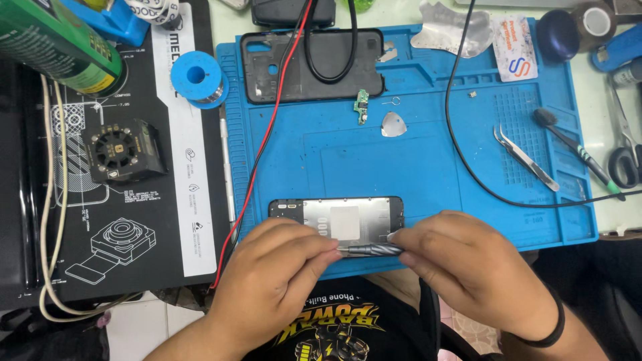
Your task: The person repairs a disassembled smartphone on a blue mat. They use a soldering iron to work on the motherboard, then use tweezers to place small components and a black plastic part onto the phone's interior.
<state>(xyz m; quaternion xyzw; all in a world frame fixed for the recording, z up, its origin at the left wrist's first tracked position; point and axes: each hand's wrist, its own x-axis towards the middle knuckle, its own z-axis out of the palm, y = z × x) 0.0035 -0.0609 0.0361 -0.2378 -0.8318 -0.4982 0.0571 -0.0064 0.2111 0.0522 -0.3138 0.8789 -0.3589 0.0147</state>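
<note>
opened phone frame [338, 217] lying at near edge of blue mat [428, 167], back cover [311, 67] and small green board [362, 105] already off. left hand [271, 284] and right hand [468, 271] both pinched on grey screwdriver [371, 250], tip against frame. seemingly mid-disassembly, inner parts left.

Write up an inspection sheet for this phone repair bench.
Surface: blue repair mat beside a black printed mat.
Job's things: opened phone at the mat's near edge; screwdriver held across it.
Clutter: back cover, small green board, metal pick, tweezers, brush, solder spool.
Grippers: left hand pinches the screwdriver tip; right hand grips its handle.
Cables: red and black leads cross the mat.
Surroundings: scissors at right.
</note>
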